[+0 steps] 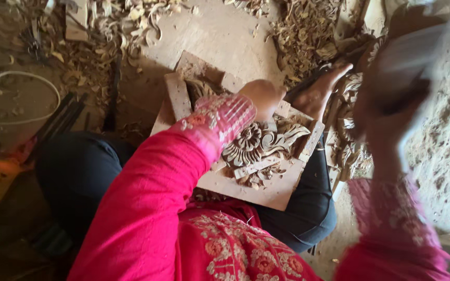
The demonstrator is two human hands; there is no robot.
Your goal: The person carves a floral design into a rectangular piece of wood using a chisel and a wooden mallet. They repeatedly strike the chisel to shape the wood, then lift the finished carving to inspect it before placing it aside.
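The left hand (263, 96) presses fisted on the floral wood carving (259, 140), which lies on a board (266, 190) across the lap. The right hand (391, 104), raised and blurred, grips a mallet (417, 36).

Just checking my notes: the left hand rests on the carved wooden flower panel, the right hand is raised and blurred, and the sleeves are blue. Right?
Not quite: the sleeves are pink, as the head view shows. The left hand does rest on the carved flower panel, and the right hand is raised and blurred.

My left hand (262, 96) rests on the carved floral wood panel (259, 140); right hand (391, 99) raised, blurred, above shavings (303, 31).
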